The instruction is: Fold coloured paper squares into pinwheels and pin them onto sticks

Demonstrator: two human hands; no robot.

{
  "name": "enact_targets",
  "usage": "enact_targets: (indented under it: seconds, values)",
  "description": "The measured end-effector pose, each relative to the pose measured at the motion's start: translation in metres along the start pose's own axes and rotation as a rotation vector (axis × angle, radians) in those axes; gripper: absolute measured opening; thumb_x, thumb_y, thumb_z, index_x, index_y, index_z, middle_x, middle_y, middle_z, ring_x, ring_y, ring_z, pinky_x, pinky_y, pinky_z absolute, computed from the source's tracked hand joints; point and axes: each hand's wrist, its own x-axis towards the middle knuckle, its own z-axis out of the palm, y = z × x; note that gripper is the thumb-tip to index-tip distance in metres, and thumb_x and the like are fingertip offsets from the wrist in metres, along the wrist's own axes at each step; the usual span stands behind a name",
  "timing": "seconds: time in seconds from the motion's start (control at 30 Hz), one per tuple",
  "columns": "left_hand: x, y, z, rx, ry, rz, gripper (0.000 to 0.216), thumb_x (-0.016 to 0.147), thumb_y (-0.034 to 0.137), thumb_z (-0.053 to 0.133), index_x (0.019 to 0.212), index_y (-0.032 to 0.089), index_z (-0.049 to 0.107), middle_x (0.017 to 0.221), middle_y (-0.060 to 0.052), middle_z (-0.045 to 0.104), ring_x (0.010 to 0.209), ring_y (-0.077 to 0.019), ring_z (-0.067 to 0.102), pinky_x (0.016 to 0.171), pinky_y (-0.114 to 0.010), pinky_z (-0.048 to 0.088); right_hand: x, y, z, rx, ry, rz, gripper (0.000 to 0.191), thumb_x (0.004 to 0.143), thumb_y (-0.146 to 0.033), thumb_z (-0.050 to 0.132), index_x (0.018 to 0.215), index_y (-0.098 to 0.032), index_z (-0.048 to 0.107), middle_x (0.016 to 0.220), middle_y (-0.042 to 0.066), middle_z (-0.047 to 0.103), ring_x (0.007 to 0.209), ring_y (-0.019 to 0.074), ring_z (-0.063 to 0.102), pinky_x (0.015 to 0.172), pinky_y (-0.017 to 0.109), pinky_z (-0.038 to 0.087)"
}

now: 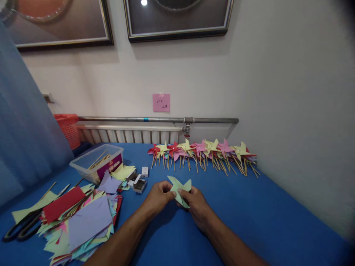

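Observation:
Both my hands meet over the blue table on a pale green paper pinwheel. My left hand pinches its left side with fingers closed. My right hand grips its centre and lower right, thumb pressed on the paper. Folded points of the pinwheel stick up above my fingers. No stick shows on it.
A row of finished red, yellow and pink pinwheels on sticks lies along the wall. A clear plastic box of sticks, a heap of coloured paper sheets, black scissors and small pin boxes sit to the left.

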Motion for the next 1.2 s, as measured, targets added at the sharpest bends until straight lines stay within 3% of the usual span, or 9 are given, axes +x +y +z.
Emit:
enact_targets:
  seconds: [0.27,0.73,1.2]
  values:
    - [-0.0015,-0.0034,0.0052,0.009,-0.028,0.018,0.021,0.063,0.028,0.076,0.068,0.017,0.059,0.061,0.002,0.060,0.057,-0.0108,0.049,0.056,-0.023,0.034,-0.0017,0.0000,0.0004,0.007,-0.016,-0.006,0.034,0.065,-0.038,0.082,0.083,-0.015,0.064,0.061,-0.003,0.061,0.052,0.0117,0.052,0.053,0.025,0.037]
    - [-0.0014,-0.0015,0.0071,-0.001,0.015,0.025,0.035,0.061,0.040,0.081,0.063,0.017,0.054,0.057,0.005,0.051,0.054,-0.0080,0.040,0.053,-0.022,0.027,-0.0051,-0.0071,0.0025,-0.059,-0.038,0.029,0.028,0.064,-0.032,0.078,0.081,-0.015,0.064,0.057,-0.004,0.060,0.048,0.0099,0.049,0.049,0.024,0.033]
    - [0.0033,-0.0047,0.0019,-0.097,0.003,-0.078,0.029,0.061,0.038,0.076,0.065,0.017,0.056,0.057,0.004,0.054,0.050,-0.0083,0.042,0.052,-0.024,0.029,-0.0035,-0.0043,0.0009,-0.140,-0.051,0.024,0.031,0.062,-0.035,0.084,0.079,-0.016,0.067,0.061,-0.001,0.064,0.053,0.0121,0.053,0.054,0.025,0.038]
